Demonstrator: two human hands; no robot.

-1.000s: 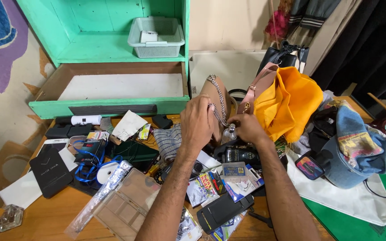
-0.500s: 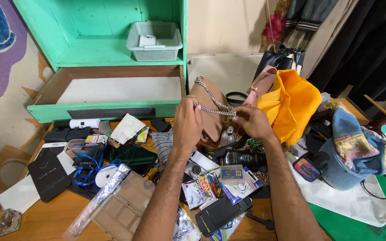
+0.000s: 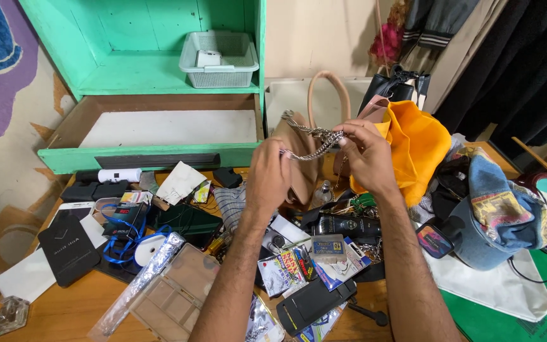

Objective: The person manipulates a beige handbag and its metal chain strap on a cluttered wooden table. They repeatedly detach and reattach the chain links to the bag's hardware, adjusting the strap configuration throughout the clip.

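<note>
Green shelf unit (image 3: 159,155) stands at the rear of the wooden table (image 3: 77,307). A white mesh basket (image 3: 218,60) sits on its upper shelf. In front of it lie a black case (image 3: 68,249), a blue lanyard (image 3: 118,244) and a clear compartment tray (image 3: 172,301). To its right sit an orange bag (image 3: 416,145) and a denim cap (image 3: 498,218).

Two hands (image 3: 267,177) were raised over the table (image 3: 71,310), which carried one tan handbag (image 3: 302,158), one metal chain (image 3: 311,142), one yellow bag (image 3: 419,149), one denim cap (image 3: 498,215) and one white basket (image 3: 220,60).
</note>
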